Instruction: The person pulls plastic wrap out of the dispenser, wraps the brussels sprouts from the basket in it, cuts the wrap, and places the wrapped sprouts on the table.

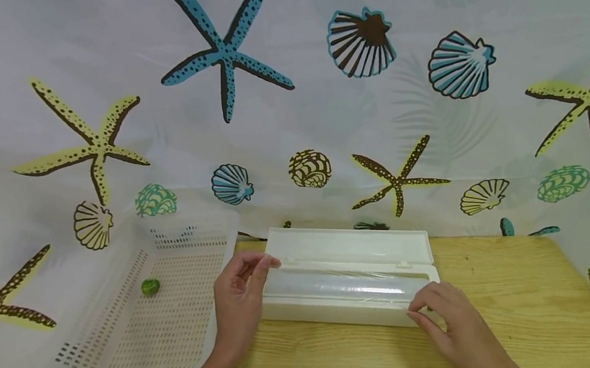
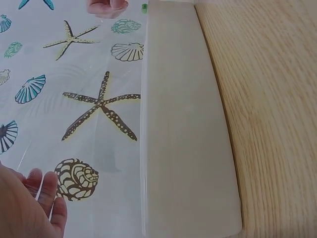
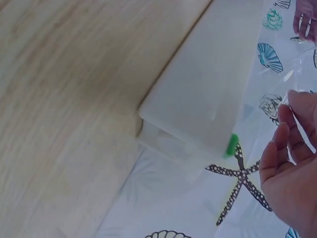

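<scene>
A long white cling film box (image 1: 335, 315) lies on the table with its hinged lid (image 1: 348, 245) raised at the back. Inside is a shiny roll of clear cling film (image 1: 349, 287). My left hand (image 1: 241, 298) is at the box's left end, thumb and forefinger together on the film's edge. At the right end, my right hand (image 1: 455, 324) pinches the clear film between thumb and fingertips, seen also in the right wrist view. Film stretches between the hands over the box. In the left wrist view the left hand (image 2: 30, 210) sits beside the box's long plain side.
A white perforated plastic basket (image 1: 167, 320) stands left of the box, close by my left forearm. In it lies a small round green thing (image 1: 150, 287). A green piece (image 3: 232, 145) shows at the box's end. Behind the wooden table (image 1: 510, 290) hangs a seashell-patterned cloth (image 1: 303, 107).
</scene>
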Motion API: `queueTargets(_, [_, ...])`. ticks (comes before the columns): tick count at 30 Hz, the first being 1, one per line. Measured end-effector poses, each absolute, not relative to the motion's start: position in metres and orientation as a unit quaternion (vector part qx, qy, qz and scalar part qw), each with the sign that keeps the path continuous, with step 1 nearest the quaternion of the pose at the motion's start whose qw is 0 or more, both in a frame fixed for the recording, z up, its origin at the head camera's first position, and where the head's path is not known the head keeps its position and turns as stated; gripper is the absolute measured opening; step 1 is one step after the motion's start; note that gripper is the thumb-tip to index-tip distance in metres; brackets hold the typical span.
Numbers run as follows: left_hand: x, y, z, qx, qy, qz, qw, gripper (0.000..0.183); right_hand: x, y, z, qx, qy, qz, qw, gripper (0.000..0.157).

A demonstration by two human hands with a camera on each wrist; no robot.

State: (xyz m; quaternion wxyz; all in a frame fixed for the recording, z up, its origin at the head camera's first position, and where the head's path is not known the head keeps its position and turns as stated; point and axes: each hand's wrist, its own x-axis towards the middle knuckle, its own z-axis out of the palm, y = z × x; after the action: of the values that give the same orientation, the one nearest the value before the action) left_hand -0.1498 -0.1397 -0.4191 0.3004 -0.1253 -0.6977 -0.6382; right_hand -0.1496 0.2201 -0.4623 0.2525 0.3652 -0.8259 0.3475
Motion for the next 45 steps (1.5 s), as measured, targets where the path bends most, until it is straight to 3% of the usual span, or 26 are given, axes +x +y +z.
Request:
queueTargets(2, [-0.150,-0.140,-0.419,-0.124,-0.698,-0.638,0.301,0.009,-0.149,0.224,-0.457,0.363,-0.820,0.359,0.260,0.008])
queueTargets(6, [-0.150,-0.140,-0.419,-0.119,-0.698,-0.639,0.299,0.009,-0.152,0.231,-0.447,0.354,-0.811,0.363,0.293,0.032])
queueTargets(11, [-0.150,-0.139,-0.418,-0.119,-0.703,-0.633,0.300,0.008,-0.156,0.236,-0.436,0.328,-0.813,0.340,0.339,0.043])
queueTargets(17, [-0.149,-0.138,-0.417,-0.120,-0.708,-0.623,0.309,0.006,-0.162,0.233,-0.431,0.308,-0.828,0.310,0.351,0.050])
queueTargets(26, [-0.149,-0.141,-0.415,-0.133,-0.695,-0.641,0.299,0.008,-0.173,0.229,-0.431,0.309,-0.823,0.291,0.377,0.036])
queueTargets(33, [-0.147,-0.144,-0.411,-0.155,-0.685,-0.641,0.310,0.008,-0.174,0.225,-0.430,0.312,-0.812,0.284,0.403,0.049])
queueTargets(45, [-0.144,-0.147,-0.405,-0.168,-0.688,-0.632,0.315,0.006,-0.172,0.220,-0.416,0.361,-0.766,0.287,0.448,0.038])
